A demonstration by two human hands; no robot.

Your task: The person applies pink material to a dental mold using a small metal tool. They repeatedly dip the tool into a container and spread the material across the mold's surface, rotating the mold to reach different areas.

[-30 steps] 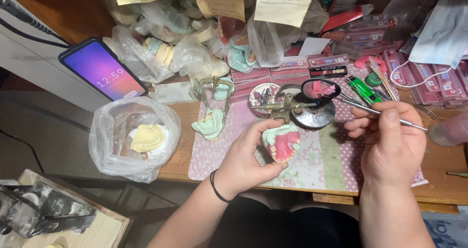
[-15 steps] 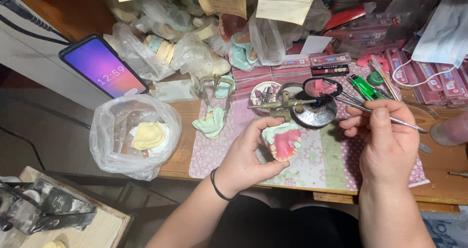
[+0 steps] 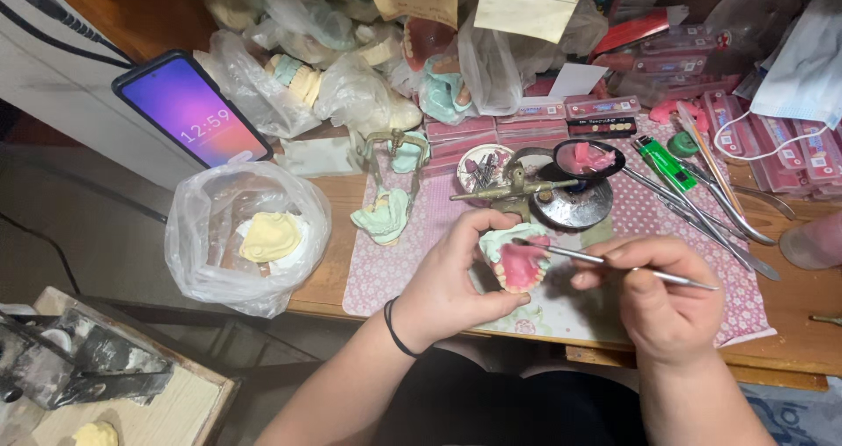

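A: Start nearest the body; what does each hand have?

B: The left hand (image 3: 452,279) is curled round a denture model (image 3: 517,262), pink gum and pale teeth on a light green base, held just above the patterned mat (image 3: 395,266); the right hand (image 3: 658,297) is closed in a pen grip on a thin metal tool (image 3: 614,262), its tip touching the pink gum.

A: How does one do this well, in your view?

B: I judge the grip should stay firm but light; the thumb and fingers brace the model so it cannot rock; the tool wants short, shallow strokes, since the pink part looks soft and would mark easily; resting the right hand's lower fingers against the left would steady the tip.

A: And beyond the hands?

B: Just behind stands a brass burner (image 3: 513,187) with a round metal dish (image 3: 574,202); a slip backward could knock it; to the right lie more metal tools (image 3: 702,205) and a green lighter (image 3: 662,164); to the left a clear bag (image 3: 246,235) holds a yellow cast; farther back a phone (image 3: 189,108) leans, well apart.
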